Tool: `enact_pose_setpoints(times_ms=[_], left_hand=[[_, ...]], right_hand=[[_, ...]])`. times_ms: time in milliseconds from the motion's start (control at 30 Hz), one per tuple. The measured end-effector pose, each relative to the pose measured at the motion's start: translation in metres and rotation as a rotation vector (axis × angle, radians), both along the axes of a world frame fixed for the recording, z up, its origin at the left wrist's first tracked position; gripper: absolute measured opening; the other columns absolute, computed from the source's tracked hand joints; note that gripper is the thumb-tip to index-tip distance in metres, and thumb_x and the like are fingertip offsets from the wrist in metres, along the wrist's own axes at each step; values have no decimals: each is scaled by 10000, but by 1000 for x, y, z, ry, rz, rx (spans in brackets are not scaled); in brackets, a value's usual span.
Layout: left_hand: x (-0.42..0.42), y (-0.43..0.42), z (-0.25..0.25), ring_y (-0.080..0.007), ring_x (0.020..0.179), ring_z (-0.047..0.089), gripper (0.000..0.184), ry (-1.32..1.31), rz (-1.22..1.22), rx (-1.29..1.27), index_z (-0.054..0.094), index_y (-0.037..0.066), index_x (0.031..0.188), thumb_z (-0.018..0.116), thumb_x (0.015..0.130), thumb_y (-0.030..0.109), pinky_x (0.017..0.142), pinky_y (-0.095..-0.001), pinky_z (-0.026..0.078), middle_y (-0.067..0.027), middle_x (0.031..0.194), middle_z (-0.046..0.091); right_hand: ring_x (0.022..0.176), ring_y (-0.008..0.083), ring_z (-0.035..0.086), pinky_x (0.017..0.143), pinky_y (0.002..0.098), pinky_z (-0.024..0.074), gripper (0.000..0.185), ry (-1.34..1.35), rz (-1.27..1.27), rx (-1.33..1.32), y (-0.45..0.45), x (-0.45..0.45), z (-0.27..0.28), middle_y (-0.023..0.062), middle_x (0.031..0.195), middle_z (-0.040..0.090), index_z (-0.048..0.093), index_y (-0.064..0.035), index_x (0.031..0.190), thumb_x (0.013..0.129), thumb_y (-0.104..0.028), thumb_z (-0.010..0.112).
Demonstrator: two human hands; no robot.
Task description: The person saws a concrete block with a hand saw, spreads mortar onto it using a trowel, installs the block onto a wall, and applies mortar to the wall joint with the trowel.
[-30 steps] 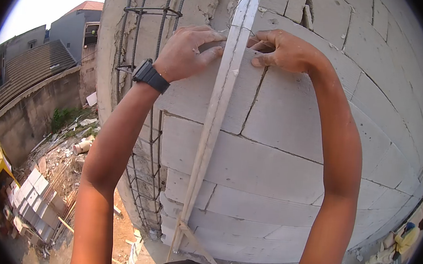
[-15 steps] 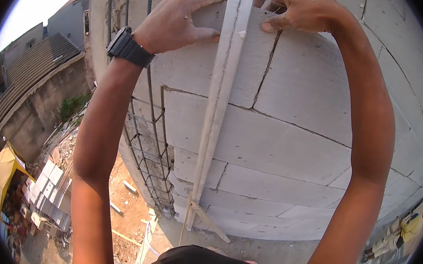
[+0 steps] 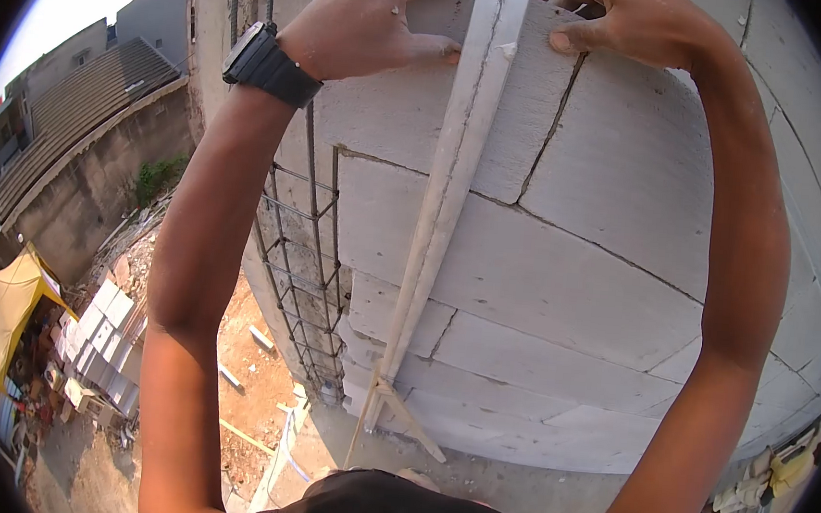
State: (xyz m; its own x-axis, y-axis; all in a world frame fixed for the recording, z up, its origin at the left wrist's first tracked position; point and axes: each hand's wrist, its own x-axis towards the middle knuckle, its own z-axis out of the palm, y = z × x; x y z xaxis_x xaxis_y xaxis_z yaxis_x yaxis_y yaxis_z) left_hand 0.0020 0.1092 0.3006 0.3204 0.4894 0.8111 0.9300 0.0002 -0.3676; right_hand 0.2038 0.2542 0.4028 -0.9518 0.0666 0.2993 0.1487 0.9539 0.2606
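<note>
1. Your left hand reaches up, left of the long bar. Its fingers are spread wide, with the thumb tip right by the bar.
2. Your right hand is up on the right side, wrist bent. Its thumb is on the block wall and its fingers curl; you cannot tell if they hold anything.
3. The long bar runs up the wall between your hands, leaning in view.
4. The steel rods are left of the bar.
</note>
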Motion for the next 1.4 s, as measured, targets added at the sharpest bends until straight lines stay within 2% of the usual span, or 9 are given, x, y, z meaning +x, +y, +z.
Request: enact_pose_setpoints(times_ms=[267, 300, 533, 600, 733, 867, 1067, 1300, 1400], left_hand=[[11, -8, 6, -340, 1254, 508, 722, -41, 20, -61, 496, -20, 1347, 771, 722, 214, 1077, -428, 386, -208, 1331, 539], [11, -7, 4, -332, 1185, 569, 634, 28, 17, 32, 582, -41, 1263, 773, 706, 194, 1020, -386, 448, -218, 1245, 595], [-14, 9, -5, -331, 1234, 554, 625, 97, 64, 26, 575, 23, 1334, 800, 772, 175, 1071, -403, 446, -181, 1331, 578], [-14, 9, -8, -342, 1136, 599, 626, 193, 89, 152, 599, 7, 1300, 800, 740, 200, 1005, -411, 466, -189, 1261, 620], [-9, 5, -5, -335, 1203, 562, 644, 93, 90, 42, 582, 21, 1329, 788, 750, 212, 1052, -417, 433, -170, 1322, 589], [-4, 4, -5, -334, 1218, 554, 647, 93, 120, 45, 578, 19, 1328, 780, 752, 233, 1062, -426, 427, -156, 1334, 585], [-3, 3, -4, -339, 1216, 556, 657, 108, 118, 50, 575, 14, 1327, 795, 745, 225, 1059, -426, 433, -167, 1332, 584], [-3, 4, -3, -354, 1170, 585, 636, 133, 81, 63, 586, 8, 1303, 804, 743, 217, 1016, -420, 472, -183, 1291, 607], [2, 3, -3, -331, 1241, 555, 687, 69, 121, -2, 524, 17, 1375, 783, 748, 127, 1052, -417, 461, -162, 1359, 557]], right_hand=[[1108, 299, 618, 952, 379, 482, 596, -77, 60, -147, -13, 10, 3, 202, 1193, 651, 530, -17, 1312, 841, -320, 732], [1108, 298, 618, 952, 378, 482, 596, -76, 40, -159, -13, 10, 3, 200, 1194, 652, 529, -20, 1315, 842, -322, 731], [1095, 296, 628, 953, 372, 482, 601, -75, 50, -195, -6, 7, 6, 204, 1189, 660, 533, -9, 1310, 832, -309, 739], [1075, 300, 637, 937, 371, 491, 592, -28, -22, -89, -2, 0, 4, 209, 1160, 672, 553, 1, 1284, 813, -298, 750], [1051, 310, 647, 903, 376, 509, 568, -36, 136, -103, 13, 5, 6, 206, 1136, 683, 595, 9, 1227, 788, -311, 762], [1053, 300, 653, 904, 370, 509, 552, 70, 45, 4, 22, 0, -2, 196, 1144, 690, 619, 8, 1211, 794, -327, 753], [1032, 284, 677, 899, 352, 510, 479, 27, 61, -158, 10, 35, 0, 184, 1116, 712, 677, -10, 1173, 824, -335, 726], [1014, 294, 680, 874, 355, 514, 365, 277, -1, -92, -8, 35, -16, 173, 1075, 724, 703, -1, 1117, 874, -270, 663], [999, 295, 683, 862, 362, 515, 326, 308, 49, -71, 4, 28, -23, 181, 1050, 725, 711, 3, 1098, 871, -224, 652]])
